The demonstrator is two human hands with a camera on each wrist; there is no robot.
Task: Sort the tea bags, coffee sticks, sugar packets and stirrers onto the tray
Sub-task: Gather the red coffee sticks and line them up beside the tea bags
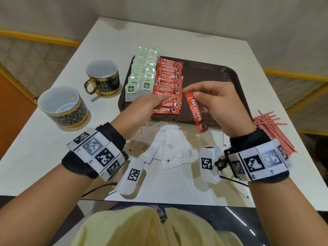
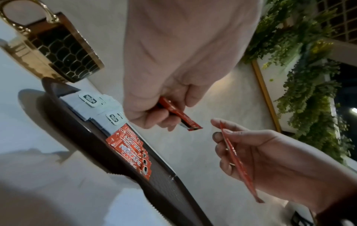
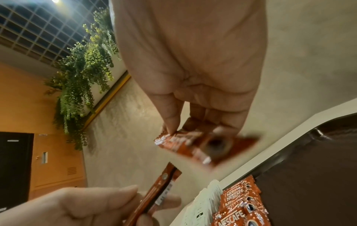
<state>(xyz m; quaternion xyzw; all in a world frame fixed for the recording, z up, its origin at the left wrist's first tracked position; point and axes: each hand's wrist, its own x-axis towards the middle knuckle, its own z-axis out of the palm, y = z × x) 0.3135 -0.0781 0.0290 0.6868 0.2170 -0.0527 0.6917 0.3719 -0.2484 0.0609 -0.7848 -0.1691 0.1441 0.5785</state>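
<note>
A brown tray carries two columns of green tea bags on its left side, with a column of red coffee sticks beside them. My left hand pinches one coffee stick low over the near end of that column. My right hand pinches a second coffee stick by its top end, and it hangs above the tray's front part. White sugar packets lie loose on the table in front of the tray. Red stirrers lie in a pile at the right.
Two black-and-gold cups stand on the white table left of the tray. The right half of the tray is bare. The table's near edge runs just in front of the sugar packets.
</note>
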